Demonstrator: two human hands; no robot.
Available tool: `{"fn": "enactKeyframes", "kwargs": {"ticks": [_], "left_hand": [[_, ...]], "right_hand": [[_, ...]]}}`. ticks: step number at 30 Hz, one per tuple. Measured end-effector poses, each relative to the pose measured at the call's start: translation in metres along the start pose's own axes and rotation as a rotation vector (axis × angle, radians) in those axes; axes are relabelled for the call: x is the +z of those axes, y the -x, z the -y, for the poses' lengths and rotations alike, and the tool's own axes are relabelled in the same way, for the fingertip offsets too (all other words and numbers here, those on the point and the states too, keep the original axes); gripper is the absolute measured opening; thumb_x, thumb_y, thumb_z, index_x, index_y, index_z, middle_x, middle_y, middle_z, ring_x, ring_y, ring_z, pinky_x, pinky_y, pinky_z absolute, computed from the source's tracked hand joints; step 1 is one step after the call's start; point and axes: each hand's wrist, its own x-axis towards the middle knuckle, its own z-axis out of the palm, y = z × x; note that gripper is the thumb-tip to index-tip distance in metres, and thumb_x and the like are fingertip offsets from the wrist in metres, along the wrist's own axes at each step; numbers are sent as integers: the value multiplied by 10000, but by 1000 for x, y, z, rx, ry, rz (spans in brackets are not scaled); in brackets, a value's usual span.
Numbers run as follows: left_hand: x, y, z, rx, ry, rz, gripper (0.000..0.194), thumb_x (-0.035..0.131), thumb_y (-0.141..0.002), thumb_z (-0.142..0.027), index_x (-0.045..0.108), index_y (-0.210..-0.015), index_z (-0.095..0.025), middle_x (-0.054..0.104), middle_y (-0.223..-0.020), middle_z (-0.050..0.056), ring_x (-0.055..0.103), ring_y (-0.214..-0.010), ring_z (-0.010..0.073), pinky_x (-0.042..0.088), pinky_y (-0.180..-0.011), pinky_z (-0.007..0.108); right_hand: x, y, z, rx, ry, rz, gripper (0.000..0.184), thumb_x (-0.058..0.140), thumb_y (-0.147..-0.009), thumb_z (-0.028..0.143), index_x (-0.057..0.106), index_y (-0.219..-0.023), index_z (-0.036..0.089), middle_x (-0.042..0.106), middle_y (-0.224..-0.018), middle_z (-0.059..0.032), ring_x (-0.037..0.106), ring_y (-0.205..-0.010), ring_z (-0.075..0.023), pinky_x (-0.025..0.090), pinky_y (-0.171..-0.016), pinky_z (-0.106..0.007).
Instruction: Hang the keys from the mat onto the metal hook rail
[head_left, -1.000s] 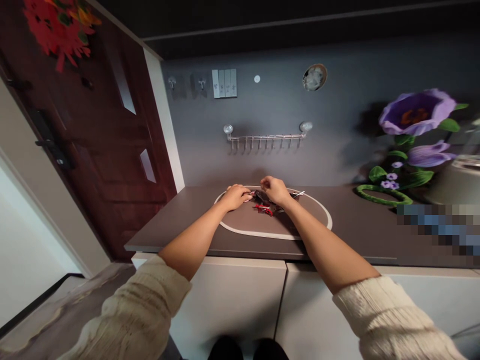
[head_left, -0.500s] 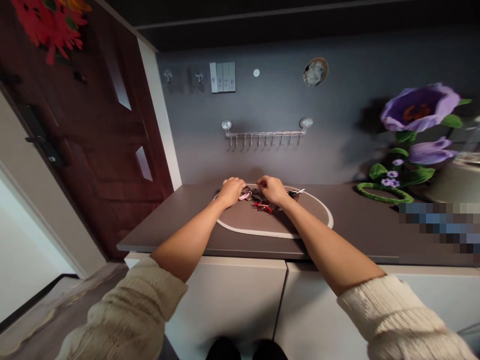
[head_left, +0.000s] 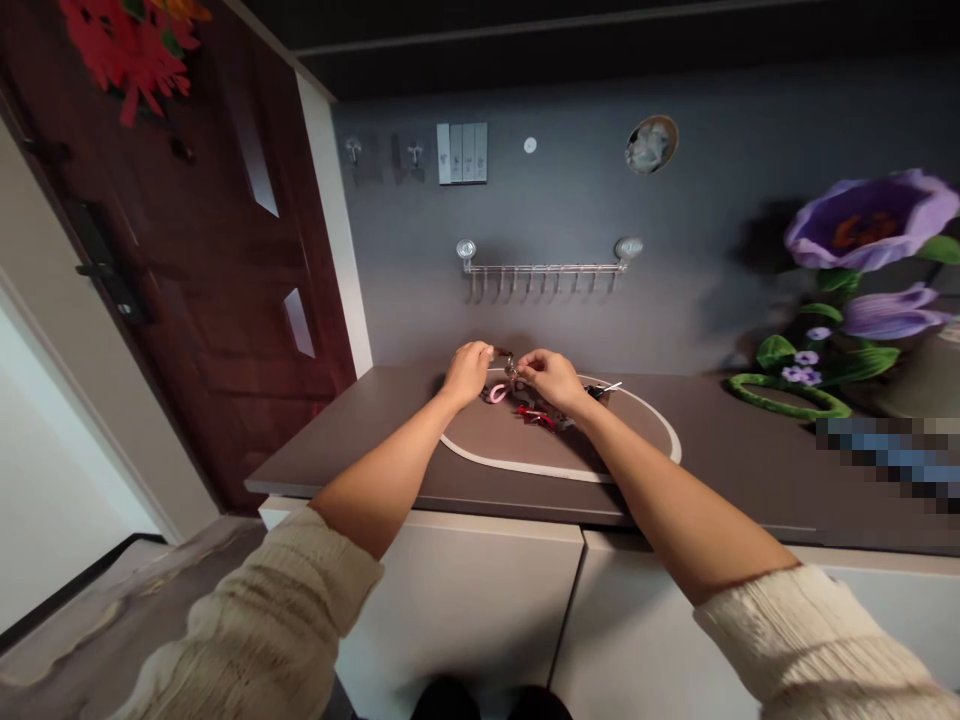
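Over the brown oval mat [head_left: 510, 466], my left hand [head_left: 467, 374] is closed on one end of what looks like a keychain [head_left: 511, 367], with a dark brown strap and small metal parts. Thumb and finger of my right hand [head_left: 553, 380] pinch its metal end, so it hangs between both hands just above the mat. A pink loop [head_left: 497, 394] lies below my left fingers. Nearer me is a small red item [head_left: 535, 417] with metal bits. Beside my right wrist rests a dark item with a pale, thin tip [head_left: 611, 388]. My fingers hide some details.
A clear hook rail [head_left: 546, 268] is fixed to the grey wall behind, with switches [head_left: 462, 154] and single hooks [head_left: 415, 153] above. Purple artificial flowers [head_left: 870, 225] stand right on the dark counter [head_left: 352, 430]. A dark red door [head_left: 225, 260] is at left.
The keychain has come up off the mat and now shows between my hands. My right fingers have turned toward my left hand. The view has shifted slightly left.
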Motion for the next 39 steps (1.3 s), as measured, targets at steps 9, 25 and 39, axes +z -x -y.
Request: {"fn": "enactKeyframes", "kwargs": {"ticks": [9,25,39], "left_hand": [[-5,-1,-5,-83,174,-76,286,346,-862,-228,538,-667,-145,601,-713,41,527,-716,129,373,-687,243],[-5,1,-12,-11,175,-41,281,354,-858,-219,518,-640,-150,579,-680,26,507,-687,121,371,-666,238],[-3,3,-3,57,-194,-80,301,309,-885,-256,594,-835,-174,609,-855,70,516,-848,182,374,-776,295]], "right_hand": [[6,-1,0,-61,-311,-72,194,557,-682,310,570,-806,162,602,-741,-11,522,-659,-112,405,-659,-250],[9,3,2,-229,-73,-182,166,578,-686,334,547,-740,179,569,-754,-23,507,-684,-137,405,-677,-281],[5,-5,-4,-149,-261,-241,159,547,-703,324,578,-720,169,595,-733,-24,514,-678,-136,405,-697,-292]]}}
